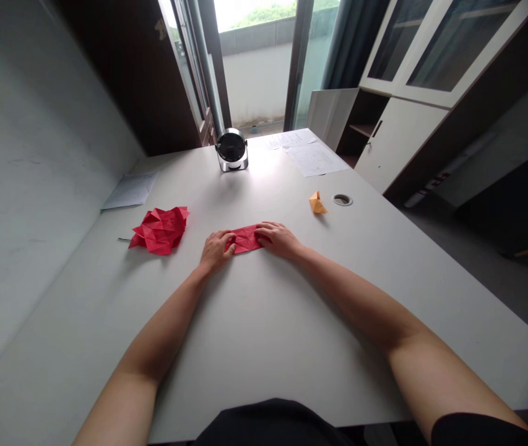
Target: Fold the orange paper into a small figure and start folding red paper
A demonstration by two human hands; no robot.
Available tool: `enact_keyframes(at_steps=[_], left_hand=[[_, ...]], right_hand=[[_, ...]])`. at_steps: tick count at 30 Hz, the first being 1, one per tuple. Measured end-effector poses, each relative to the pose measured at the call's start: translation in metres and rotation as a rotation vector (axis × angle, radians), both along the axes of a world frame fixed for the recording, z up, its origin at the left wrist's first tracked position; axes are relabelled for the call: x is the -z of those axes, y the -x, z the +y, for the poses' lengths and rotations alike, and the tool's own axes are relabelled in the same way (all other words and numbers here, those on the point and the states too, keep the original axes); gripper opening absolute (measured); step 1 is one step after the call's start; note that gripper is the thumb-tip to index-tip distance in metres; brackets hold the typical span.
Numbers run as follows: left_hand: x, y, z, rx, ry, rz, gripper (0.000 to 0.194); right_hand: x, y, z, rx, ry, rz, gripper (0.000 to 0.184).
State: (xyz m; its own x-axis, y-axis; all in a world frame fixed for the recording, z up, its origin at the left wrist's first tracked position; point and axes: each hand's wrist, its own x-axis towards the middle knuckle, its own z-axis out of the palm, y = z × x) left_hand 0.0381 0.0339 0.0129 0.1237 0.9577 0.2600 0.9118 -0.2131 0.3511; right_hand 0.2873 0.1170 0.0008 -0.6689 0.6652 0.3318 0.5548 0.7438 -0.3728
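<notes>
A small folded red paper (246,238) lies flat on the white table (264,322) in front of me. My left hand (216,249) rests on its left end with fingers curled down onto it. Over the right end lies my right hand (280,238), fingers bent and pressing the paper to the table. Both forearms stretch out across the tabletop.
A crumpled, creased red paper sheet (160,230) lies to the left. A small orange folded paper (317,203) sits right of centre beside a round cable hole (342,199). A small desk fan (231,149) and white paper sheets (314,158) stand at the far edge; another sheet (130,190) is near the left wall.
</notes>
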Motion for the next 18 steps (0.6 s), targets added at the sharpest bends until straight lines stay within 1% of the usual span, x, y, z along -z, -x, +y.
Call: enact_keyframes(at_steps=[11,18], left_hand=[[0.0010,-0.0006,-0.0001,0.014,-0.030,-0.014,0.030],[0.0013,-0.0003,0.0002,0.012,-0.020,-0.010,0.031]], right_hand=[[-0.0024,-0.0007,-0.0013,0.000,-0.012,-0.011,0.031],[0.0017,-0.0002,0.0011,0.008,-0.021,-0.015,0.032]])
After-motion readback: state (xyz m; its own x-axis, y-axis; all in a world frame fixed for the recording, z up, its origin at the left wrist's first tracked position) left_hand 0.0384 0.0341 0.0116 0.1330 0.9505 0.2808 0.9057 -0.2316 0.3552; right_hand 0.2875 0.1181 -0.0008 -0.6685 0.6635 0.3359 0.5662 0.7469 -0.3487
